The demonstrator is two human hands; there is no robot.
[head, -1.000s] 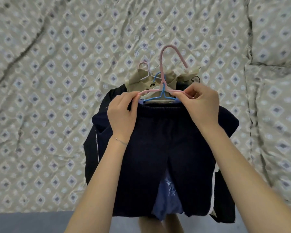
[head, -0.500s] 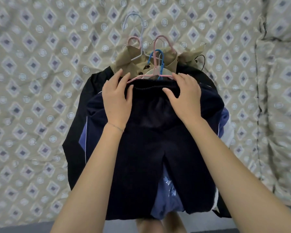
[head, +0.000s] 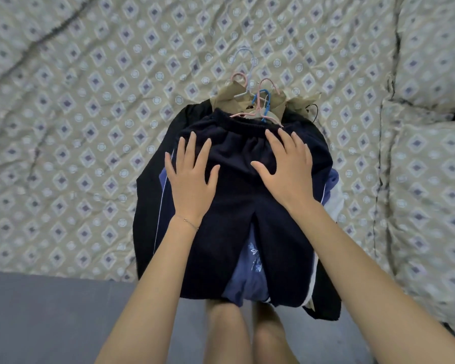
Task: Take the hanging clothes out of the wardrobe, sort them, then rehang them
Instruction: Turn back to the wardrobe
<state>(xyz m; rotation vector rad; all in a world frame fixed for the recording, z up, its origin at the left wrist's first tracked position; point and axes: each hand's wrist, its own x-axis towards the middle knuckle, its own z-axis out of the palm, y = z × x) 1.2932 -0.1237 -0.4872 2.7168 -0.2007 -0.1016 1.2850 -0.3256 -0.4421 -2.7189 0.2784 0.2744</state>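
Two hands lay flat and spread on a pile of clothes at the edge of a bed: the left hand (head: 191, 179) and the right hand (head: 286, 166) both rested palm-down, fingers straight and apart, gripping nothing. They pressed on a pair of dark navy shorts (head: 237, 158), the top garment of the pile, whose elastic waistband pointed away from the person and whose legs ran back toward the bed's near edge. A thin bracelet (head: 187, 222) circled the left wrist. Under the shorts lay a blue garment with a pale floral print (head: 250, 271), showing in the gap between the two shorts legs, and a black garment (head: 150, 195) that stuck out along the left side of the pile. A tan garment (head: 225, 93) peeked out beyond the waistband. Several hangers were bunched there: a pink hanger (head: 258, 101) with its arm just above the waistband, a blue hanger (head: 255, 99) crossing it, and a pale hanger (head: 251, 74) whose hook reached farthest up the bed. The whole pile rested on a quilt (head: 90, 101) patterned with diamonds and circles, with a pillow (head: 431, 185) in matching cloth to the right. A grey floor (head: 50, 311) and the person's bare legs (head: 226, 334) showed below the bed's edge.
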